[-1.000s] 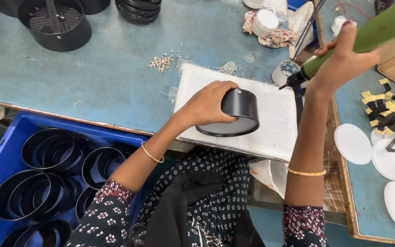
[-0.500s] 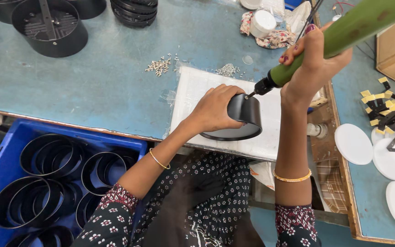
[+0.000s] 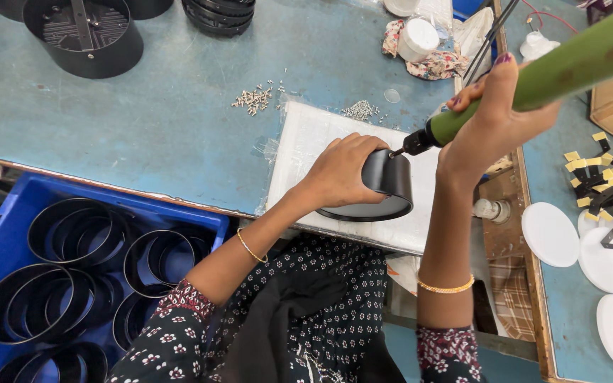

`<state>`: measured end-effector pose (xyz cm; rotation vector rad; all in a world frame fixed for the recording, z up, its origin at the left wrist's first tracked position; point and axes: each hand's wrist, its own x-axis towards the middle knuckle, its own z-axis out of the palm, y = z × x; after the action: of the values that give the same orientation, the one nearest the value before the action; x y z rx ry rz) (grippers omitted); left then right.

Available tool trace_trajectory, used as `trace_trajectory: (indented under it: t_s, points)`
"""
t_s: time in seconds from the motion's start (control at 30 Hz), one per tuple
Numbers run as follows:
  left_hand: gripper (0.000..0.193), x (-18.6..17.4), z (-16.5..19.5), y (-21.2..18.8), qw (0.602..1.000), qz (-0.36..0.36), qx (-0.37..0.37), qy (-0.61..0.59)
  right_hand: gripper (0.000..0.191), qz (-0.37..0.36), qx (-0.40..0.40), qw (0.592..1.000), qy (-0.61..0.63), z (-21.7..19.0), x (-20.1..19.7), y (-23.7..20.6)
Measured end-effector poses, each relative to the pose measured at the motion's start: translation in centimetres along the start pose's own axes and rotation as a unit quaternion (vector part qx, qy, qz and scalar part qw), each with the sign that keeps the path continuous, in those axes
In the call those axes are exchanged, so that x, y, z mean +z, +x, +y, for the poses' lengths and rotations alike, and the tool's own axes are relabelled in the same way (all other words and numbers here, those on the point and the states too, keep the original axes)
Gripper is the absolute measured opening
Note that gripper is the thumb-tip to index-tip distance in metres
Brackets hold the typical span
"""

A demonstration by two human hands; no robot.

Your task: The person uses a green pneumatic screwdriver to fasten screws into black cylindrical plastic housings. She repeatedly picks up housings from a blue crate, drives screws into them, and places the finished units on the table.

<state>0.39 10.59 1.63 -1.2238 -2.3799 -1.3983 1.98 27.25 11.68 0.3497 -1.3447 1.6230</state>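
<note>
My left hand (image 3: 343, 169) grips a black round housing (image 3: 382, 190), holding it tilted on a white foam pad (image 3: 305, 142) at the table's front edge. My right hand (image 3: 491, 120) holds a green electric screwdriver (image 3: 533, 78) that slants down to the left. Its black tip touches the top edge of the housing, right beside my left fingers. Small heaps of silver screws (image 3: 255, 98) lie on the blue table behind the pad.
A blue crate (image 3: 8, 227) with several black rings stands at the lower left. Large black housings (image 3: 83, 32) sit at the back left. White discs (image 3: 550, 234) and black-and-yellow clips (image 3: 604, 177) lie at the right. A white cap on a rag (image 3: 420, 42) is at the back.
My right hand has brought the screwdriver down and left from the pad's right edge until its tip meets the housing. My left hand has tilted the housing more upright.
</note>
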Motion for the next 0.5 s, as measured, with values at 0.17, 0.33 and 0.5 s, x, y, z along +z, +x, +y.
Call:
trace_trajectory:
  t_s: [0.17,0.33,0.5]
  points:
    - [0.072,0.37,-0.24,0.1,1.0,0.008,0.009,0.0,0.014,-0.002,-0.004,1.0,-0.012,0.04,0.14,-0.5]
    - [0.072,0.57,-0.2,0.26,1.0,0.007,0.018,0.004,0.015,0.002,-0.008,1.0,-0.02,0.05,-0.01,-0.2]
    - [0.072,0.25,0.34,0.14,1.0,-0.015,0.003,0.023,0.016,-0.002,-0.004,1.0,-0.019,-0.28,-0.19,-0.18]
